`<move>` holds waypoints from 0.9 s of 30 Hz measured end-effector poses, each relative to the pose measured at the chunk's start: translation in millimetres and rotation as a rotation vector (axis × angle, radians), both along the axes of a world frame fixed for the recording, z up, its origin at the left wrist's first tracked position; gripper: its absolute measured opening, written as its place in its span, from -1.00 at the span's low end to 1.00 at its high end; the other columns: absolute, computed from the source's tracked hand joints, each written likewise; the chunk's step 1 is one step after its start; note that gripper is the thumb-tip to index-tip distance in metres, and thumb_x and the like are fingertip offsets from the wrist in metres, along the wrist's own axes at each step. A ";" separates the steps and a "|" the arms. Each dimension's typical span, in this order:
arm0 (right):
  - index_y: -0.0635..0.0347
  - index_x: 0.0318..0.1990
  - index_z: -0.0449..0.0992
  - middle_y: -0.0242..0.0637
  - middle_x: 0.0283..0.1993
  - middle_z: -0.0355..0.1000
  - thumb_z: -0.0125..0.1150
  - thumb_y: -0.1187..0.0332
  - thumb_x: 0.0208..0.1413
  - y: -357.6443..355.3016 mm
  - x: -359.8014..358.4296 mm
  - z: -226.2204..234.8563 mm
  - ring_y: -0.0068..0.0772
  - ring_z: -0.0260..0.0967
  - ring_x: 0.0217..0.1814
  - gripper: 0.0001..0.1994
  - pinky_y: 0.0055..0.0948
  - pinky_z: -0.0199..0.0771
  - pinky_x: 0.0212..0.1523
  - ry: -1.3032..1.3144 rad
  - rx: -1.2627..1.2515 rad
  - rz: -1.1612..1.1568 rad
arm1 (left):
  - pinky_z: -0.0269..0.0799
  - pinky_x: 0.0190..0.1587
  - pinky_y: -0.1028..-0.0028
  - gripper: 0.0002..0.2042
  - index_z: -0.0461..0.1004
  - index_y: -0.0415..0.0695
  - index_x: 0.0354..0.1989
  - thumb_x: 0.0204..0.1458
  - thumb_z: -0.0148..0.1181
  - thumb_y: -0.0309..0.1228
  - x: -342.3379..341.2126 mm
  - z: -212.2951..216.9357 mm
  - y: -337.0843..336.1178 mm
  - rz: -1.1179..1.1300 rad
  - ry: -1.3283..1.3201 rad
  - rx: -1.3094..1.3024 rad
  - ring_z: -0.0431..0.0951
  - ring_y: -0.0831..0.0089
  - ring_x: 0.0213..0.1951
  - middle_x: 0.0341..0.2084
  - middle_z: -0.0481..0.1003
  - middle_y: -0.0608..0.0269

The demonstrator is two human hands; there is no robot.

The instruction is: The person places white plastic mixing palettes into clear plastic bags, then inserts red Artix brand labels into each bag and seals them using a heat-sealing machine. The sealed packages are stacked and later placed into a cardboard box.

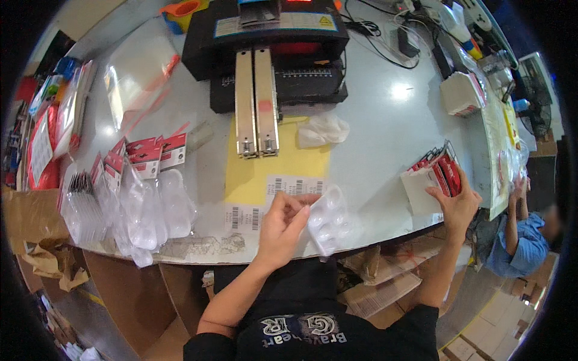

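My left hand (pixel 283 228) pinches a white plastic palette (pixel 327 221) with round wells between thumb and fingers, over the table's front edge. What looks like clear film shows around the palette. Off to the right, my right hand (pixel 456 201) is closed on a stack of red-and-white header cards (pixel 444 174), thumb at the near side. Beneath and beside my left hand lie sheets of barcode stickers (pixel 289 185), partly covered by the hand. At the left, several bagged palettes (pixel 144 210) with red header cards (pixel 144 153) lie in a pile.
A black machine (pixel 277 30) with two metal rails (pixel 256 102) stands at the back, over a yellow sheet (pixel 241 174). Crumpled white plastic (pixel 323 130) lies beside it. Clear bags (pixel 135 78) are back left, a card stack (pixel 462 95) back right. A co-worker in blue (pixel 515 243) is at the far right.
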State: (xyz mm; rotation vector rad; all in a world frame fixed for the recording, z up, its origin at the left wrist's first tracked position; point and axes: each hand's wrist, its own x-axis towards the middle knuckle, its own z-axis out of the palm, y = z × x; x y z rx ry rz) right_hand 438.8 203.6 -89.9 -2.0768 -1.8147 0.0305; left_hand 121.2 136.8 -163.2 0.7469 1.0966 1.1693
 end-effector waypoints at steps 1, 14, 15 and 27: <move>0.07 -0.01 0.50 -0.19 -0.28 0.56 0.55 0.26 -0.45 -7.4 -17.4 5.9 -0.29 0.47 -0.20 -0.34 -0.42 0.35 -0.09 -0.108 0.057 0.000 | 0.33 -0.11 0.48 -0.88 0.21 -0.16 -0.34 0.13 0.03 -0.48 -9.2 7.6 -5.4 0.002 -0.058 0.007 0.45 0.50 -0.25 -0.14 0.49 -0.09; 0.34 -0.31 0.50 -0.24 -0.55 0.45 0.43 0.34 -0.12 -7.9 -189.9 16.5 -0.57 0.31 -0.53 -0.71 -0.56 0.35 -0.45 0.752 -0.664 0.655 | 0.39 -0.44 0.58 -0.85 0.49 -0.23 -0.22 0.15 0.10 -0.42 -54.3 45.1 -39.0 -0.074 0.372 -0.003 0.53 0.66 -0.47 -0.43 0.60 0.16; 0.32 -0.31 0.50 -0.17 -0.55 0.44 0.41 0.31 -0.10 -7.9 -192.2 16.6 -0.48 0.34 -0.56 -0.71 -0.51 0.37 -0.46 0.758 -0.667 0.666 | 0.38 -0.46 0.58 -0.86 0.49 -0.23 -0.23 0.14 0.11 -0.42 -55.7 44.2 -38.7 -0.067 0.397 0.005 0.52 0.64 -0.51 -0.46 0.59 0.17; 0.35 -0.38 0.54 -0.19 -0.51 0.49 0.42 0.26 -0.10 -6.0 -187.7 -1.3 -0.50 0.43 -0.51 -0.70 -0.51 0.41 -0.45 0.731 -0.624 0.607 | 0.25 -0.36 0.68 -0.78 0.49 -0.31 -0.35 0.19 0.04 -0.40 -64.6 35.5 -34.7 0.270 0.420 0.023 0.32 0.71 -0.43 -0.52 0.47 0.41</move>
